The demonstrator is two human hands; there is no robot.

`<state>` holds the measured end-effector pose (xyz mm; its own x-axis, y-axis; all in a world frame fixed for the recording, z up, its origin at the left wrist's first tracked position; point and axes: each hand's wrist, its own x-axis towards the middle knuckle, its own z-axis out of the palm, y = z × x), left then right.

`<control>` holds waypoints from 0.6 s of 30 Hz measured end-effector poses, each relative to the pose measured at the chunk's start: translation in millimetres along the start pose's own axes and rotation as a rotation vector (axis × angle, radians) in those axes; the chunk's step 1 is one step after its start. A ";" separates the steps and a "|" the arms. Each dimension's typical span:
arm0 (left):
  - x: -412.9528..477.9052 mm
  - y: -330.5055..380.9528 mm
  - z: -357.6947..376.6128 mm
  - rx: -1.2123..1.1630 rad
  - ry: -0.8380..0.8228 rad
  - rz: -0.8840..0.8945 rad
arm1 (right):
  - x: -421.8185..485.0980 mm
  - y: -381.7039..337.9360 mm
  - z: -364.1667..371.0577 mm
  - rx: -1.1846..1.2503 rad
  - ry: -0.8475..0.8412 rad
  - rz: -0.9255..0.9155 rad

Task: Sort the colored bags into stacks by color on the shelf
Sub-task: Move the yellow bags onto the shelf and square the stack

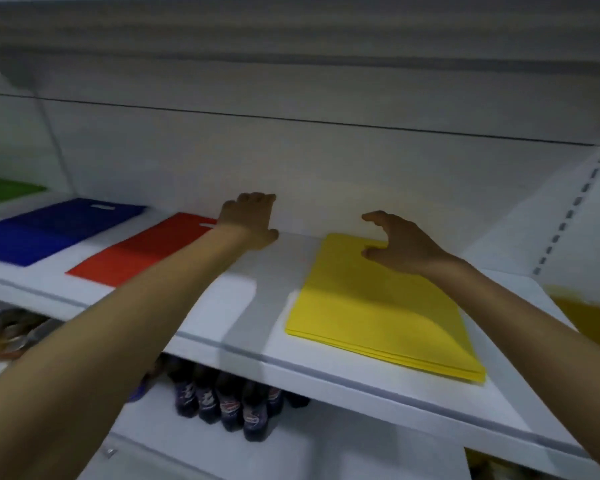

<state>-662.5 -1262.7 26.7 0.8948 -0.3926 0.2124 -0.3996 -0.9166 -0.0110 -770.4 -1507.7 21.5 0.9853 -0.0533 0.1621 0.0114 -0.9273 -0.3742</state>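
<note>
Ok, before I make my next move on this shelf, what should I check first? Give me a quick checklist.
1. Hands free: left hand and right hand hold nothing, fingers loosely bent. Ok.
2. Colours apart: blue bag, red bag and yellow stack lie separately, with bare shelf between them. Ok.
3. Yellow stack fully on the shelf, no overhang. Ok.
4. Green bag, cut off at the left edge: cannot tell.
5. Yellow-orange shape at the far right, blurred, perhaps an unsorted bag: cannot tell.
</note>
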 end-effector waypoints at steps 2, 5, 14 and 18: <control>-14.4 -22.3 -16.6 0.078 0.007 -0.068 | 22.3 -37.3 4.9 -0.106 -0.067 -0.096; -43.7 -64.9 -36.9 0.154 0.033 -0.153 | 47.9 -103.0 13.4 -0.216 -0.120 -0.212; -166.7 -209.9 -80.7 0.257 -0.001 -0.473 | 70.6 -310.6 63.7 -0.280 -0.111 -0.561; -227.7 -285.9 -87.8 0.268 -0.026 -0.621 | 65.0 -405.0 108.2 -0.285 -0.167 -0.682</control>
<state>-769.5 -904.7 67.3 0.9484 0.2142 0.2340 0.2504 -0.9583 -0.1377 -692.6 -1095.5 84.9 0.7885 0.6023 0.1244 0.6055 -0.7957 0.0141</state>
